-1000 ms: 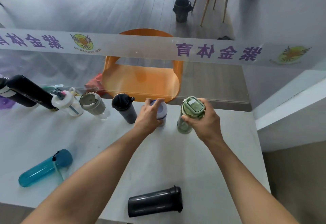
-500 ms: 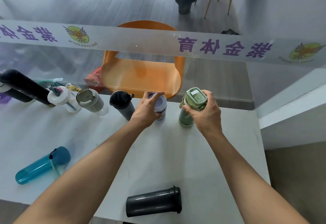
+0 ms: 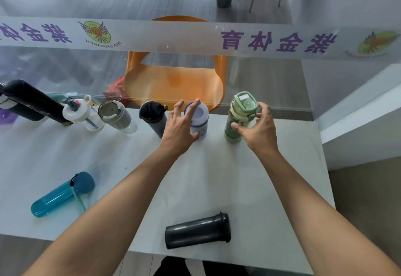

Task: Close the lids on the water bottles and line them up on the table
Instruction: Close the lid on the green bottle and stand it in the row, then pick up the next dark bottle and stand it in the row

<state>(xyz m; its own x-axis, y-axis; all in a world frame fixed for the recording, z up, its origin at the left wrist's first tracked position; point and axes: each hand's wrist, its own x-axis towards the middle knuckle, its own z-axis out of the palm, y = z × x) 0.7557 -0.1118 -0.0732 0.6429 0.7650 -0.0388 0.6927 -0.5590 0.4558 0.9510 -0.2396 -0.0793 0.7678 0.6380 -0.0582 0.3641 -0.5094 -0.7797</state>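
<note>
Both hands (image 3: 180, 127) (image 3: 259, 129) have opened off the white bottle (image 3: 200, 116) and green bottle (image 3: 237, 119).

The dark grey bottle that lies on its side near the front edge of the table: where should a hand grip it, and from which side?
Probably around the middle of the smooth barrel of the dark grey bottle, coming down from above. It lies flat across the table, lid to the right, so the long round side faces up with free space around it. The right hand is open and nearer.
</note>
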